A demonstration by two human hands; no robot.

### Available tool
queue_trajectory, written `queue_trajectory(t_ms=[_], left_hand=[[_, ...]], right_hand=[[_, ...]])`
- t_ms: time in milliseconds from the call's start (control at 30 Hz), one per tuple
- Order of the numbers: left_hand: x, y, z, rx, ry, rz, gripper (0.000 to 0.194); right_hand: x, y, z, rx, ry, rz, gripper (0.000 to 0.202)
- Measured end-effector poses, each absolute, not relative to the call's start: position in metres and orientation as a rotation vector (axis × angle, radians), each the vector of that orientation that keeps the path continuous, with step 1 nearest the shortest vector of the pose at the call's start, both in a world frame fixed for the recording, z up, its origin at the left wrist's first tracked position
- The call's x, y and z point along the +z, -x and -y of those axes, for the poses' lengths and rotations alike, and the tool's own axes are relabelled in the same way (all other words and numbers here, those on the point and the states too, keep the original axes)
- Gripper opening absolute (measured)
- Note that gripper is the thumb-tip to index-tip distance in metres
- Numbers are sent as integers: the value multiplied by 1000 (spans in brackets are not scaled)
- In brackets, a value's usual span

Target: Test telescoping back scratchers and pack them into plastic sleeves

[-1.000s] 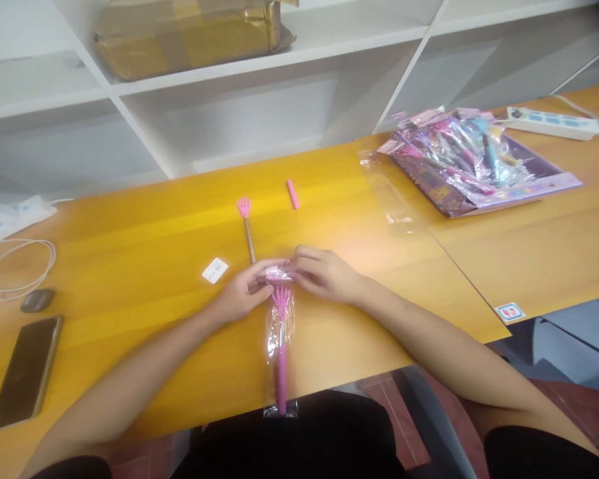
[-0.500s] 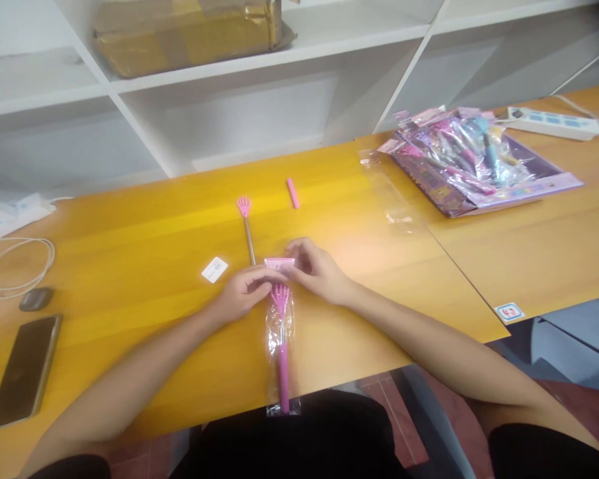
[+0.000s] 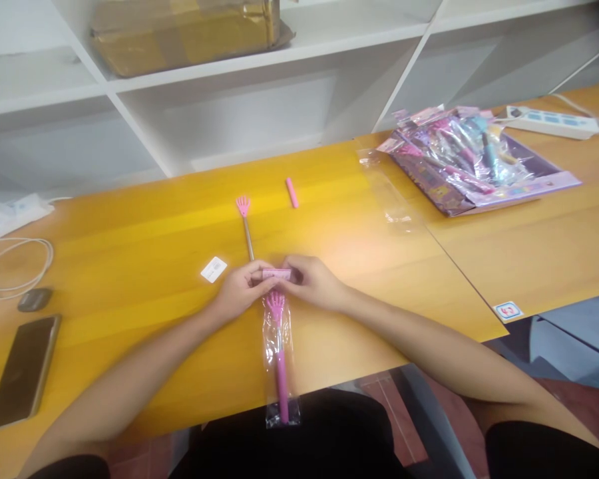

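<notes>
At the near edge of the surface [image 3: 180,372], a clear plastic bag [image 3: 270,339] with a pink back scratcher [image 3: 281,379] inside lies just on the person's side of the hands. Its long axis runs almost straight toward the body, clawed head up by the fingers, handle pointing at the lap, the bag's lower end reaching past the edge. Neither hand is clearly nearer: the left hand [image 3: 238,287] has the left end of the bag's pink top strip [image 3: 276,273], the right hand [image 3: 319,283] the right end. Both are nearly closed, thumbs on the near side and fingers curled behind, pinching the strip between them; the fingertips are soft in the view, so how firmly each presses is hard to tell. Beyond the left hand, a bare back scratcher [image 3: 243,207] points away, its rod's lower end beside those fingers.
</notes>
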State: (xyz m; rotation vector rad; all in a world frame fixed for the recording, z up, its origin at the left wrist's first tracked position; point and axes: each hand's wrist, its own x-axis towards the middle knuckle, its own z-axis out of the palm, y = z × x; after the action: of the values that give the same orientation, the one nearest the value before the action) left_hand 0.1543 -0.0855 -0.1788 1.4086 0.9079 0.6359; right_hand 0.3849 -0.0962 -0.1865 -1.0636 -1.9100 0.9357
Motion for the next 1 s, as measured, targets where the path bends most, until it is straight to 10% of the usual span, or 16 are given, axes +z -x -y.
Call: queue_trajectory(t_ms=[1000], left_hand=[[-183,-153,81,622,-1464,-966,37]], right_hand=[[-176,-393,95,967,939,2031,17]])
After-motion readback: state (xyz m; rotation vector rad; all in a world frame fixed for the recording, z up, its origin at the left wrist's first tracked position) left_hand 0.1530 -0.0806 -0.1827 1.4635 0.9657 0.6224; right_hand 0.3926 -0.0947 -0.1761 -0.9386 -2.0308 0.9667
